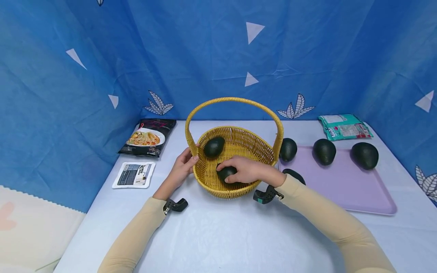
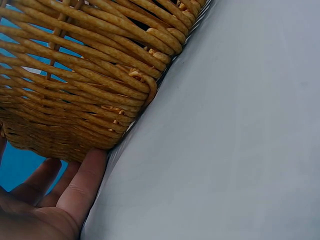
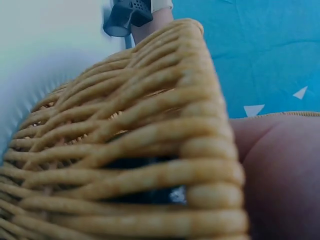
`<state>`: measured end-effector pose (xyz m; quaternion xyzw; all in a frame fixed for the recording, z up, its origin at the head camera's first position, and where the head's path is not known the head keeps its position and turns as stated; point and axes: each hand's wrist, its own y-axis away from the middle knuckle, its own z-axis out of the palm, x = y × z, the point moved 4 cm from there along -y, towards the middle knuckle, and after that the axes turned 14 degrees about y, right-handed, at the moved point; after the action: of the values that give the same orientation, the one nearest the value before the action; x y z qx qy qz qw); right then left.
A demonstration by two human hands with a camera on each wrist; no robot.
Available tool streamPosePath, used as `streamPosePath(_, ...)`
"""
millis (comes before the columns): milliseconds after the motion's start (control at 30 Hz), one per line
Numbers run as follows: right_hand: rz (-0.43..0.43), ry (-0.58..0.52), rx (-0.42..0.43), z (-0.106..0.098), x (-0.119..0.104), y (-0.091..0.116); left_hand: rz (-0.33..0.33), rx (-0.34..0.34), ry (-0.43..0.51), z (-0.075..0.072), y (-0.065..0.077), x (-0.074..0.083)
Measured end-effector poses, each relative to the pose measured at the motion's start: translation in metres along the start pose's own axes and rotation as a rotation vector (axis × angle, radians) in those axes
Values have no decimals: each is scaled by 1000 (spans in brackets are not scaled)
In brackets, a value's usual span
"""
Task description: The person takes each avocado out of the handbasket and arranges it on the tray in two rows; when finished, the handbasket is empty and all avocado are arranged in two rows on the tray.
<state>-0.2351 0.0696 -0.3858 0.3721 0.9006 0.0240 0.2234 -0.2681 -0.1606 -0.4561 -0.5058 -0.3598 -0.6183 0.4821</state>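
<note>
A yellow wicker basket [image 1: 235, 193] with a tall arched handle stands on the table. My left hand [image 1: 182, 167] holds its left side at the foot of the handle. In the left wrist view, the fingers [image 2: 85, 187] touch the outer wall low down. Inside the basket, my right hand [image 1: 243, 169] grips a dark green avocado [image 1: 222, 173] from above, thumb and fingers around it. A second avocado [image 1: 214, 147] lies at the basket's left. In the right wrist view the basket wall [image 3: 150, 180] hides most of the right hand.
Right of the basket, a lilac tray [image 1: 348, 189] bears several avocados, among them one [image 1: 324, 151] at the back. A green packet [image 1: 346, 127] lies behind it. At the left are a black noodle bag [image 1: 148, 137] and a white packet [image 1: 134, 175]. Blue curtain [image 1: 218, 57] hangs behind.
</note>
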Motion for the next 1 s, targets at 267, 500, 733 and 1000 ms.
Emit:
streamPosePath(267,-33,7,-84,2,-1,1,-12,-3,1,0,0,-1)
streamPosePath(500,-25,-16,-46,0,0,4,46,-20,-2,-1,1,-2)
streamPosePath(733,-10,-47,2,-7,2,10,41,-25,-3,-1,0,-1)
streamPosePath(1000,22,-80,75,-24,4,27,-5,1,-7,0,1,1)
